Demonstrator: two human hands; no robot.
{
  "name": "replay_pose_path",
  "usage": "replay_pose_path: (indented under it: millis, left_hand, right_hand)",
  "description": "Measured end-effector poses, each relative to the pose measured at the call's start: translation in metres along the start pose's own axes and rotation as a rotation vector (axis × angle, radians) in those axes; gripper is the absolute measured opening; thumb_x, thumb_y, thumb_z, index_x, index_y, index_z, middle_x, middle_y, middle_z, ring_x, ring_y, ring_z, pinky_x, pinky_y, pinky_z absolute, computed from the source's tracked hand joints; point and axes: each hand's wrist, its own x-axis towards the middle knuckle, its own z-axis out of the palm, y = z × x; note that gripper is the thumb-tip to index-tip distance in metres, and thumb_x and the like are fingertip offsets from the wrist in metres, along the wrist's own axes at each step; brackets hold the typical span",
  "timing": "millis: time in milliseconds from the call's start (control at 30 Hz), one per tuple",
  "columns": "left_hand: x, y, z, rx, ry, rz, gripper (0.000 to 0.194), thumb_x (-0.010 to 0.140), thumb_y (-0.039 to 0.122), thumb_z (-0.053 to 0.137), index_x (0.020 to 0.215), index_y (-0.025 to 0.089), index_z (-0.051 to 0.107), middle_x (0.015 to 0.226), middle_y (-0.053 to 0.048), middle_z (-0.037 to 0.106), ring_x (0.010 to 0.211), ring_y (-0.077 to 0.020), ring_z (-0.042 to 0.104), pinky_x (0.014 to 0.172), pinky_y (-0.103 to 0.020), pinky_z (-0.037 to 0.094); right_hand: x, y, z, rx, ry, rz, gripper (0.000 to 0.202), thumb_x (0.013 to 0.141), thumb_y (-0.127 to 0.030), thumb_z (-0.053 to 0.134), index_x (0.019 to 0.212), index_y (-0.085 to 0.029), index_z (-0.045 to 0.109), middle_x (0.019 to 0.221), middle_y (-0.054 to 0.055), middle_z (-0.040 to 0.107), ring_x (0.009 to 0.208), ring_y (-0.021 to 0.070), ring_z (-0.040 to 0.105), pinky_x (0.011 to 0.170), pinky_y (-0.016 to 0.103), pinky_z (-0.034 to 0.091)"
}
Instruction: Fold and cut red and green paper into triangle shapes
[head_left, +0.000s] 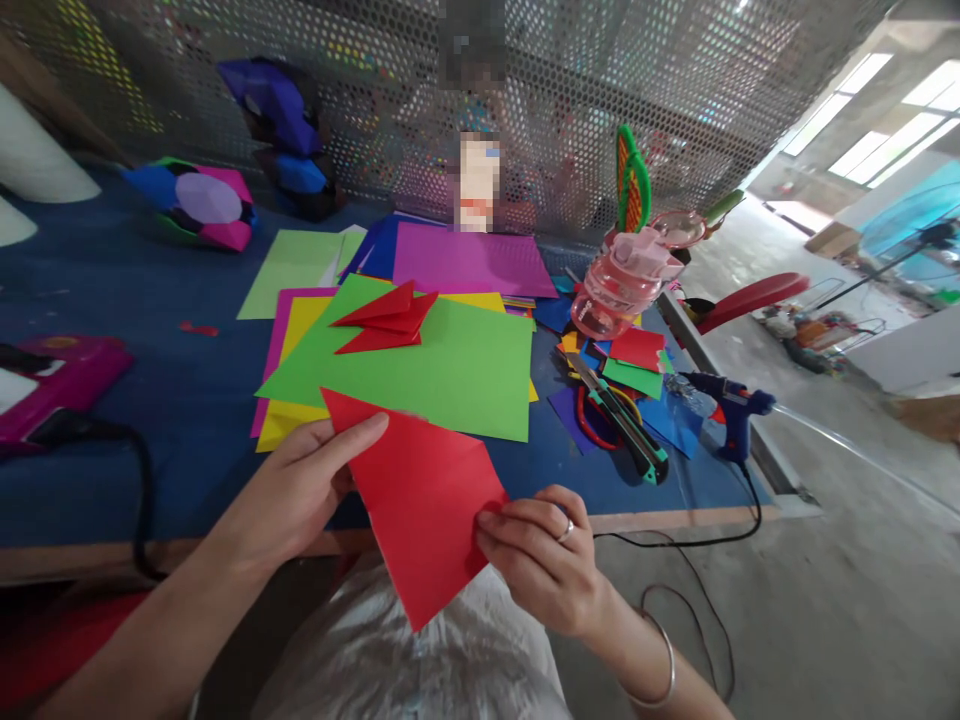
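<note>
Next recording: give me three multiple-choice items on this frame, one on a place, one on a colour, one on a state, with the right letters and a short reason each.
1. Where do the folded red pieces lie?
A. on the green sheet
B. on the floor
C. inside the pink bottle

2. What colour is the sheet held in both hands?
A. yellow
B. red
C. purple

3. How is the held sheet kept?
A. lying flat on the table
B. pinched by the left hand and right hand
C. crumpled into a ball

Answers:
1 A, they rest on top of the green sheet.
2 B, the sheet is plain red.
3 B, fingers of each hand grip an edge, off the table.
</note>
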Motion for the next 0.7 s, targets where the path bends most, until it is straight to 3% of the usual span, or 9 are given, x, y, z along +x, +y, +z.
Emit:
replay_pose_path:
  millis: [267,500,600,700]
  left_hand:
    - [-0.005,-0.003,-0.005,0.018,0.001,-0.046,0.037,0.074,0.053,0.093,0.078,0.021,0.078,0.072,0.001,0.077,0.062,-0.0152,0.071,0.063,-0.024,0.061]
    - [-0.003,-0.003,-0.006,0.035,-0.017,-0.010,0.038,0.075,0.055,0.092,0.080,0.020,0.079,0.079,-0.002,0.081,0.072,-0.0173,0.075,0.066,-0.024,0.061]
    - [-0.002,-0.008,-0.005,0.070,-0.001,-0.002,0.049,0.064,0.061,0.096,0.079,0.019,0.078,0.080,-0.004,0.082,0.074,-0.0197,0.075,0.068,-0.027,0.062]
    - [-0.005,-0.012,-0.002,0.103,-0.024,-0.059,0.057,0.059,0.067,0.095,0.082,0.017,0.079,0.079,-0.006,0.081,0.073,-0.0224,0.075,0.059,-0.028,0.061]
  right_hand:
    - [0.013,0.000,-0.007,0.060,0.007,0.003,0.022,0.106,-0.010,0.060,0.100,-0.020,0.079,0.100,-0.001,0.087,0.092,0.0142,0.077,0.091,0.034,0.054]
    - [0.017,0.000,-0.009,0.024,0.017,0.016,0.021,0.107,-0.012,0.061,0.105,-0.024,0.078,0.102,-0.003,0.087,0.093,0.0156,0.078,0.089,0.036,0.056]
    - [0.024,0.003,-0.016,0.086,-0.004,0.015,0.020,0.109,-0.015,0.057,0.111,-0.022,0.075,0.104,0.001,0.086,0.095,0.0180,0.078,0.091,0.037,0.056]
    - [0.033,0.006,-0.023,0.267,0.003,0.097,0.025,0.108,-0.016,0.053,0.126,-0.019,0.069,0.107,0.007,0.084,0.099,0.0221,0.078,0.090,0.040,0.058]
